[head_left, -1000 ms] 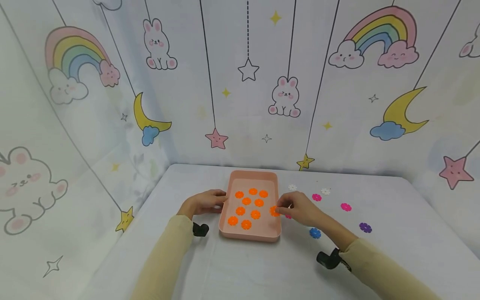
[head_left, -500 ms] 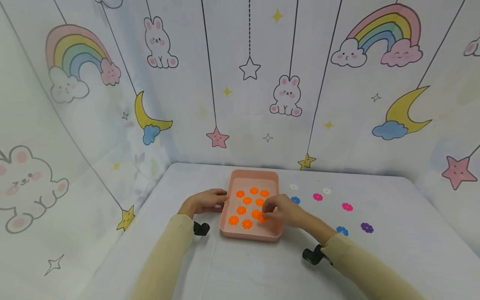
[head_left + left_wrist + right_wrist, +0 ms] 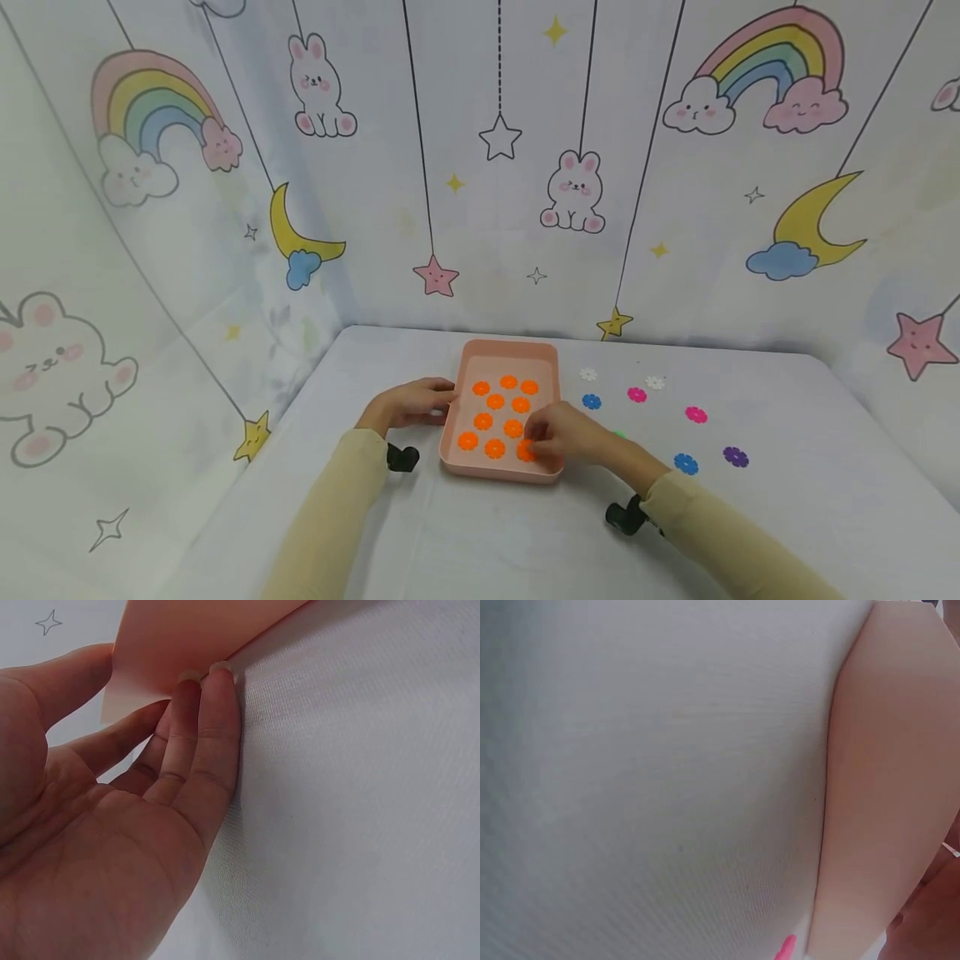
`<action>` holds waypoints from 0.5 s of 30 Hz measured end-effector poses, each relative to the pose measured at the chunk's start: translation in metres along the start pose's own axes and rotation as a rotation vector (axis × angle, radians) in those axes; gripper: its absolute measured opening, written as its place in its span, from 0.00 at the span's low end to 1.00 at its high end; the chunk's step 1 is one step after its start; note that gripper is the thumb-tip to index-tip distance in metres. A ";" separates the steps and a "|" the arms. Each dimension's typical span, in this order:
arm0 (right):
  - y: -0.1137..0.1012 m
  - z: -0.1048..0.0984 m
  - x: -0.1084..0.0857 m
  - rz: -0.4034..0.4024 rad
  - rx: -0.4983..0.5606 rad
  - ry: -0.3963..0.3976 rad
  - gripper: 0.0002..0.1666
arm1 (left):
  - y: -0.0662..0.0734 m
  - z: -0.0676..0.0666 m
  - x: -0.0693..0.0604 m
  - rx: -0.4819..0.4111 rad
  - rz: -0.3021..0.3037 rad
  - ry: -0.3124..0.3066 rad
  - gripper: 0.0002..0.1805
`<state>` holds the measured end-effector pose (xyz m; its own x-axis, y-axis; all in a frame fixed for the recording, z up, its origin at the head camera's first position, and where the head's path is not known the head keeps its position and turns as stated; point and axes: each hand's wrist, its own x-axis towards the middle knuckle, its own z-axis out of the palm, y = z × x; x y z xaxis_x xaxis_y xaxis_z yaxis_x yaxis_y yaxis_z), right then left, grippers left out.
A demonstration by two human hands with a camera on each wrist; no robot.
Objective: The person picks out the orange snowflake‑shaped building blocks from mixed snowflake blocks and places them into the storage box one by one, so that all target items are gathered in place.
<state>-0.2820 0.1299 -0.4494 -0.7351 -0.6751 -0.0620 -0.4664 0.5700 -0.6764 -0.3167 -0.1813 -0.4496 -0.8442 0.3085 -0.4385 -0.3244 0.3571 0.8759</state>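
A pink rectangular tray (image 3: pixel 506 351) stands on the white table, several orange flower-shaped discs (image 3: pixel 495 402) lying flat and apart in it. At its left wall, my left hand (image 3: pixel 408 403) holds the edge. In the left wrist view the thumb meets the rim, while the fingers (image 3: pixel 214 742) touch the outer wall low down. Over the tray's near right part, my right hand (image 3: pixel 567 432) pinches an orange disc (image 3: pixel 527 451) at the tray floor; its fingertips partly cover it. The right wrist view has only part of this hand, beyond the tray wall (image 3: pixel 889 772).
Right of the tray lie loose discs: white (image 3: pixel 655 383), pink (image 3: pixel 696 414), blue (image 3: pixel 686 463) and purple (image 3: pixel 736 457). A green disc (image 3: pixel 618 435) peeks out behind my right hand. A patterned cloth wall (image 3: pixel 480 208) rises behind the table.
My right hand has carried the orange disc from the tray's right rim leftward, then down and nearer, to the near right corner. My left hand has stayed at the left wall.
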 end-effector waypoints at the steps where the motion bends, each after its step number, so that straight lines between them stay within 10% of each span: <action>1: -0.001 0.000 0.000 0.002 -0.005 -0.004 0.05 | 0.000 0.000 0.000 0.000 0.001 -0.002 0.28; 15: -0.010 -0.001 0.002 0.038 -0.181 -0.005 0.08 | -0.001 -0.001 -0.001 -0.002 0.013 -0.010 0.28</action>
<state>-0.2789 0.1236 -0.4424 -0.7518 -0.6534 -0.0887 -0.5197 0.6699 -0.5303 -0.3160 -0.1829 -0.4500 -0.8440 0.3216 -0.4293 -0.3148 0.3512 0.8818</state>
